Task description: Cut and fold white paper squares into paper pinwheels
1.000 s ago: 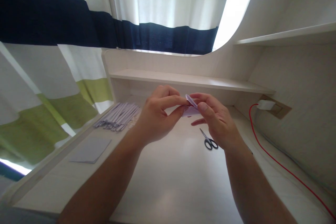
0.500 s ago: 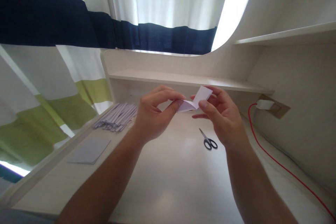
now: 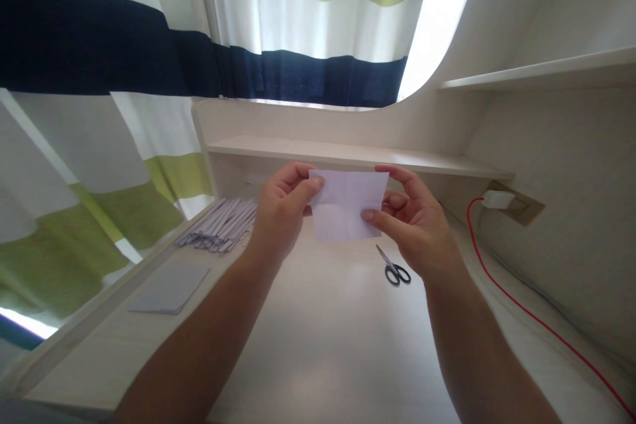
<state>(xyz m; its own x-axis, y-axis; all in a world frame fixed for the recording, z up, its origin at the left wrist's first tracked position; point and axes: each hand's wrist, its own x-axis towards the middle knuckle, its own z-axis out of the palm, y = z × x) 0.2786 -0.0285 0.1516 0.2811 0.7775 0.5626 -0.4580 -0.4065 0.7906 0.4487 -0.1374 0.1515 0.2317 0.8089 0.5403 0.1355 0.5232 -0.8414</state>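
Note:
A white sheet of paper (image 3: 345,205) with faint crease lines is held up, spread out, above the desk. My left hand (image 3: 288,205) pinches its left edge, thumb on the near face and fingers behind. At the other side, my right hand (image 3: 412,218) grips the right edge, its thumb pressed on the lower right part and the index finger at the top right corner. Below the paper, near my right hand, black-handled scissors (image 3: 394,268) lie on the desk, touched by neither hand.
A bundle of thin white paper strips (image 3: 221,225) lies at the desk's left. In front of it sits a stack of white paper (image 3: 170,288). A shelf (image 3: 338,151) runs along the back. On the right, a red cable (image 3: 527,315) hangs from a white plug (image 3: 498,199).
The paper was folded into a small, narrow piece between both hands; now it is opened out into a flat sheet facing me. My hands have moved slightly apart.

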